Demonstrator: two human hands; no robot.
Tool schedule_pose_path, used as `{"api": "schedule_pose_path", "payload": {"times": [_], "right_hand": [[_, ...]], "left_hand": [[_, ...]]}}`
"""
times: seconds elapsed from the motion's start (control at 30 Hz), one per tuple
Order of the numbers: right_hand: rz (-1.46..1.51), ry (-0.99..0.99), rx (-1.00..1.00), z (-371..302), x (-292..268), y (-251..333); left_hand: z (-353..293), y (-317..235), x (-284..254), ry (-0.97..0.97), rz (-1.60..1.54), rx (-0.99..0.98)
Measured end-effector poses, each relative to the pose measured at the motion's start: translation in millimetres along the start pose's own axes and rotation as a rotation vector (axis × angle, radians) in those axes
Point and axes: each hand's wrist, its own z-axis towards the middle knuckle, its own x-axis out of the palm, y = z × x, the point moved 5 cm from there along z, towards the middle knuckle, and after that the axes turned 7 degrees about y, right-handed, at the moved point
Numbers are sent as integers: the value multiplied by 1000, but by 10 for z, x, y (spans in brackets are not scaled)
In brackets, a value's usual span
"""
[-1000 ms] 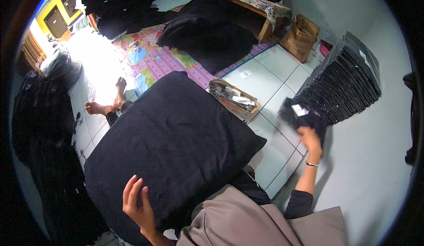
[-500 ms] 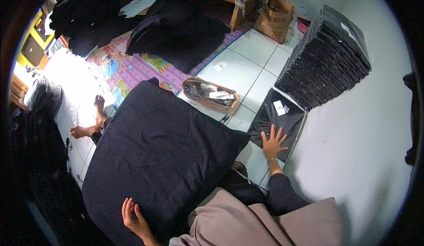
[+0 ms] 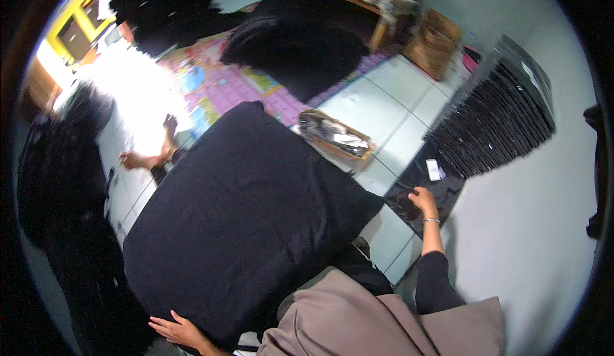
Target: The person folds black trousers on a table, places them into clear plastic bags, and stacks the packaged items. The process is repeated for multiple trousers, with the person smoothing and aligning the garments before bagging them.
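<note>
A large dark cloth-covered slab, like a cushion or padded board (image 3: 249, 215), lies across my lap. My left hand (image 3: 179, 332) rests at its near left edge with the fingers out straight. To the right, a flat black plastic-wrapped package (image 3: 441, 193) with a white label lies on the tiles by the wall. My right hand (image 3: 422, 201) is over the package's left part, its fingers bent together in a pinch on the wrapping; the fingertips are slightly blurred.
A tall leaning stack of similar black packages (image 3: 499, 113) stands against the wall. An open cardboard box (image 3: 336, 139) holds plastic-wrapped items. Beyond are a brown paper sack (image 3: 433, 44), a low table (image 3: 384, 23) and black cloth (image 3: 300, 49) on a patterned mat. Another person's bare feet (image 3: 157, 151) are at left.
My right hand has gone from spread flat on the package to a pinch. My left hand has slid toward the slab's near left edge. The whole view has shifted a little.
</note>
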Motion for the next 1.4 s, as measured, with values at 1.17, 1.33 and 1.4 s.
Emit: {"api": "schedule_pose_path", "payload": {"times": [1.17, 1.33, 1.4], "right_hand": [[47, -578, -1279, -2263, -687, 2663], [109, -98, -1235, -2114, -1037, 2567], [263, -69, -1400, -2143, -1177, 2771]], "left_hand": [[-733, 1671, 442, 304, -2361, -334], [-955, 1480, 254, 957, -1651, 29], [-788, 1546, 158, 646, -2039, -234]]}}
